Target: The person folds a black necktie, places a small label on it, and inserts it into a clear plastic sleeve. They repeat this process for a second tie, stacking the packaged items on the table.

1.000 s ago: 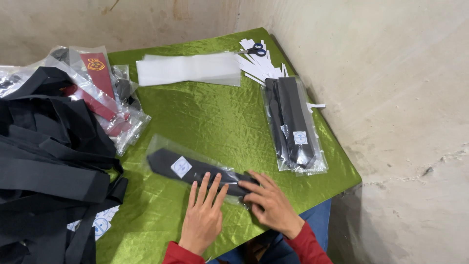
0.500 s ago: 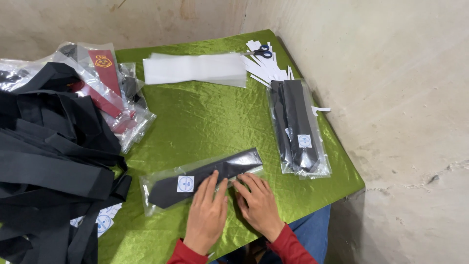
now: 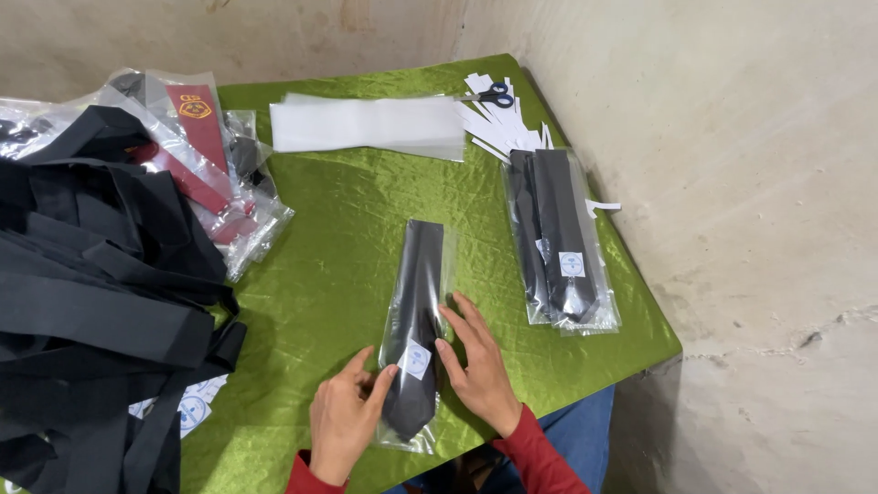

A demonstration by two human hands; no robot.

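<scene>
A black tie in a clear plastic sleeve (image 3: 417,320) lies lengthwise on the green cloth-covered table (image 3: 338,238), its pointed end toward me and a small white sticker near that end. My left hand (image 3: 343,423) rests on the sleeve's left edge near the point, fingers spread. My right hand (image 3: 480,366) presses flat on the sleeve's right edge. Neither hand closes around it.
A pile of loose black ties (image 3: 91,302) fills the left. Bagged red and black ties (image 3: 206,155) lie behind it. A stack of clear sleeves (image 3: 366,123), white paper slips and scissors (image 3: 494,93) sit at the back. Bagged black ties (image 3: 562,238) are stacked at right by the wall.
The bagged tie has been turned from lying crosswise to lying lengthwise, point toward me. Both hands shifted to its two sides.
</scene>
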